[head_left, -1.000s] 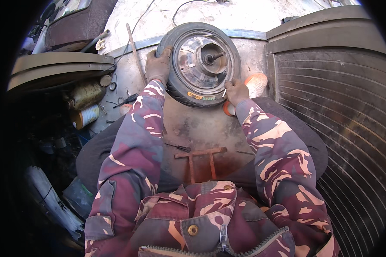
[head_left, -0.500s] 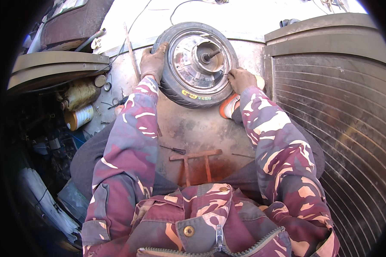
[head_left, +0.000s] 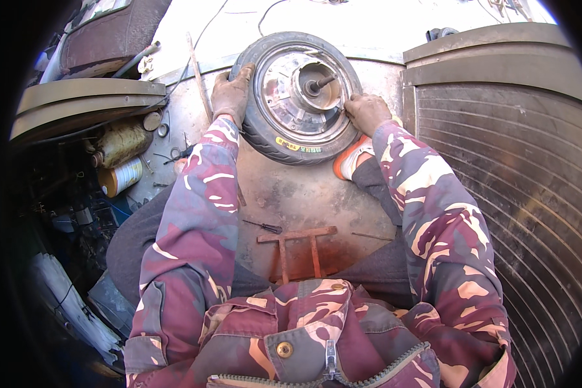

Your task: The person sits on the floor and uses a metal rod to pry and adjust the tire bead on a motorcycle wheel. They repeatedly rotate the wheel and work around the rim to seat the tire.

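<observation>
A scooter-type wheel with a black tyre and a metal hub lies tilted on the ground ahead of me, its axle pointing up and to the right. My left hand grips the tyre on its left side, thumb over the tread edge. At the right edge of the wheel, by the rim, my right hand has its thumb and fingers pinched together. What lies between those fingertips is too small to make out. Below that hand, an orange and white shoe is beside the tyre.
A rusty metal stand and a thin dark screwdriver-like tool lie between my legs. A slatted shutter panel fills the right side. To the left are a yellow-and-white can, a dirty jar and a wooden stick.
My right hand has shifted slightly up along the wheel's right edge, and the right forearm has swung outward a little. My left hand keeps its hold on the tyre.
</observation>
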`<state>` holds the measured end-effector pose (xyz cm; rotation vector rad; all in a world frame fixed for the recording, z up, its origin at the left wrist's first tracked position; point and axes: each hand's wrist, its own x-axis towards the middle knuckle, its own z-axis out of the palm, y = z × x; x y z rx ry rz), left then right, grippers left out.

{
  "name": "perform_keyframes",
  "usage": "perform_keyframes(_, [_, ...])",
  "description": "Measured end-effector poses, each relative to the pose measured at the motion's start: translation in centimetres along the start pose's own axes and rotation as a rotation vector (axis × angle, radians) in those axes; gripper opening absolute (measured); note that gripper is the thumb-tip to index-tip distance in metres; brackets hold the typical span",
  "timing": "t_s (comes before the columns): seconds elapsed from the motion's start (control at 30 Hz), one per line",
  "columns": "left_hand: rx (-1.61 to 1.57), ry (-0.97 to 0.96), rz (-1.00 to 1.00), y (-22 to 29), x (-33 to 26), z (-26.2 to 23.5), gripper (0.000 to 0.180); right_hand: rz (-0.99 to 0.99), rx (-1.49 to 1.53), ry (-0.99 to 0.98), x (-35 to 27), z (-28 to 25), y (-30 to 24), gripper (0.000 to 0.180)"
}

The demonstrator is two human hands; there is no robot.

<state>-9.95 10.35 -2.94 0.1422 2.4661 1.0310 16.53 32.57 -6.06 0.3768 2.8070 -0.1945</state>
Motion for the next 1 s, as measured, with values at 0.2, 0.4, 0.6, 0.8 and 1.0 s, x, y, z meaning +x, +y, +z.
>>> perform_keyframes(0.2, [-0.155,-0.075,-0.059,-0.9,0.5,0.3,0.09,-0.123,-0.022,-0.008,-0.2,2.2,1.9,0.015])
perform_keyframes(0.4, [0.007,-0.02,-0.098,2.2,-1.6,-0.8,0.087,0.12,0.29,0.025,-0.3,0.2,0.9,0.035])
perform_keyframes(0.6, [-0.036,-0.019,-0.09,2.5,-0.3,-0.9,0.087,0.167,0.39,0.109,-0.3,0.2,1.8,0.039])
perform_keyframes(0.8, [0.011,-0.007,-0.123,1.8,-0.7,-0.1,0.089,0.42,0.476,0.125,-0.9,2.6,-0.5,0.037])
perform_keyframes(1.0, [0.044,0.011,-0.141,1.5,-1.5,0.4,0.09,0.687,0.542,-0.078,0.3,5.2,-1.2,0.053])
